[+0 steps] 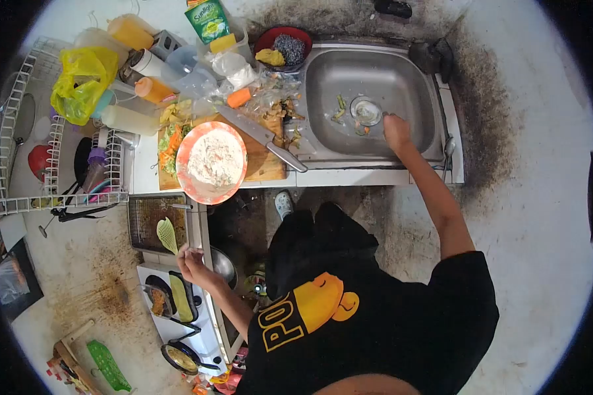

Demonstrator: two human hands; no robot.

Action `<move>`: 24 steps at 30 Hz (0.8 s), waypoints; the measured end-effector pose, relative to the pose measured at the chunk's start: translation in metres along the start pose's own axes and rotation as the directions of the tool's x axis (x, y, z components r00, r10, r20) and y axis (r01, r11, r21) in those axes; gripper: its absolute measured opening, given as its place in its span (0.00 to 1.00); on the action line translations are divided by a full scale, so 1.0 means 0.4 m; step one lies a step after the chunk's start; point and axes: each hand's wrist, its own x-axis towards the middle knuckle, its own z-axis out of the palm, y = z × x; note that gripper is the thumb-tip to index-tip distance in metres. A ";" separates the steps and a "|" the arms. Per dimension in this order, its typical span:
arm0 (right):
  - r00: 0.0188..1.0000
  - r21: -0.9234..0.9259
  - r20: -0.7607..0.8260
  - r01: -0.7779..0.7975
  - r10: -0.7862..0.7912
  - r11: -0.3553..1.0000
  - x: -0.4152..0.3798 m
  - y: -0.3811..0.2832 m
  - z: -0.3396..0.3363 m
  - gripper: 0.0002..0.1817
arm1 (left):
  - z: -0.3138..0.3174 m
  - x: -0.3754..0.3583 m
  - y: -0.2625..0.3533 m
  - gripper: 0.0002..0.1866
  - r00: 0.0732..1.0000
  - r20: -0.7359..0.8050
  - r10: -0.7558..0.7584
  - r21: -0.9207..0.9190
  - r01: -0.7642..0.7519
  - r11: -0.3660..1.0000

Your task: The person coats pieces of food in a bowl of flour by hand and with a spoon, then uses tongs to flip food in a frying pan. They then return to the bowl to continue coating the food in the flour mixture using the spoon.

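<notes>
My left hand (pixel 192 264) is closed around the handle end of a light green slotted spatula (pixel 167 235), above the edge of the stove counter. My right hand (pixel 396 131) is closed over the right part of the steel sink (pixel 323 82), beside the round drain (pixel 366 111); whatever it holds is too small to tell. Food scraps (pixel 339 108) lie near the drain. A pink-rimmed bowl (pixel 184 155) of pale floury mixture rests on the wooden cutting board (pixel 263 168). The knife (pixel 260 135) lies across the board, right of the bowl, among peelings.
Bottles (pixel 128 120), a yellow bag (pixel 84 82) and a dish rack (pixel 62 205) stand at the left. A red bowl (pixel 283 31) with scrubbers sits behind the sink. On the stove (pixel 211 326) are pans (pixel 181 357). An orange carrot piece (pixel 238 98) lies behind the knife.
</notes>
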 end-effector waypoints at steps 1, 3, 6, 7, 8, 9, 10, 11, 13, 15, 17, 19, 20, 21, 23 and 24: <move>1.000 0.001 0.000 0.003 -0.003 1.000 0.004 0.006 -0.003 0.08 | -0.006 -0.009 -0.012 0.08 1.000 -0.003 0.001 0.001 -0.001 1.000; 0.999 0.054 -0.038 0.025 -0.023 0.998 -0.015 0.000 -0.020 0.05 | -0.020 -0.035 -0.007 0.07 1.000 -0.029 -0.007 0.033 0.008 0.999; 0.999 0.054 -0.006 0.034 -0.033 0.998 -0.023 0.019 -0.008 0.05 | -0.027 -0.063 -0.016 0.06 0.998 -0.046 -0.042 0.013 0.043 0.999; 0.999 0.054 -0.013 0.035 -0.034 0.998 -0.038 0.020 -0.005 0.05 | -0.027 -0.063 -0.020 0.06 0.998 -0.044 -0.049 0.018 0.050 0.999; 1.000 0.035 -0.016 0.028 -0.027 0.999 -0.037 0.018 -0.019 0.05 | -0.029 -0.066 -0.021 0.07 0.999 0.018 -0.043 -0.021 0.043 0.999; 1.000 0.014 -0.018 0.020 -0.020 1.000 -0.024 0.020 -0.034 0.05 | -0.013 -0.061 -0.038 0.07 0.999 0.013 -0.031 -0.045 0.031 0.999; 0.999 0.012 -0.028 0.021 -0.021 1.000 -0.018 0.028 -0.036 0.05 | -0.012 -0.061 -0.049 0.07 0.998 -0.007 -0.056 -0.030 0.056 0.998; 1.000 0.036 -0.011 0.019 -0.019 0.999 -0.018 0.038 -0.035 0.06 | -0.011 -0.058 -0.050 0.07 0.996 -0.023 -0.082 -0.011 0.082 0.997; 1.000 0.054 -0.019 0.018 -0.017 0.998 0.030 0.058 -0.017 0.06 | 0.036 -0.042 -0.029 0.07 0.997 -0.008 -0.083 -0.023 0.083 0.996; 0.882 0.300 -0.388 -0.156 0.269 0.941 0.041 0.054 -0.001 0.07 | 0.054 -0.035 -0.014 0.06 0.997 0.077 -0.030 0.014 0.029 0.999; 0.919 0.688 -0.081 -0.229 0.387 0.688 0.029 0.056 -0.043 0.08 | 0.073 -0.020 -0.013 0.06 0.997 0.077 -0.025 0.000 0.025 1.000; 0.913 0.897 0.234 -0.336 0.336 0.288 0.010 -0.004 -0.165 0.10 | 0.087 0.004 -0.020 0.07 0.994 0.101 -0.041 -0.001 0.042 0.999; 0.920 0.926 0.277 -0.332 0.276 0.180 -0.022 -0.059 -0.229 0.11 | 0.103 0.008 -0.014 0.08 0.995 0.083 -0.054 0.011 0.054 0.998; 0.926 0.939 0.315 -0.335 0.206 0.070 -0.050 -0.109 -0.286 0.11 | 0.111 0.018 -0.018 0.08 0.996 0.067 -0.054 0.005 0.054 0.999; 0.951 0.951 0.276 -0.292 0.141 0.104 -0.087 -0.189 -0.376 0.11 | 0.115 0.041 -0.026 0.09 0.987 0.159 0.008 -0.019 -0.005 1.000; 0.967 0.960 0.238 -0.248 0.088 0.126 -0.097 -0.221 -0.409 0.11 | 0.122 0.047 -0.018 0.09 0.986 0.168 0.012 -0.020 -0.009 1.000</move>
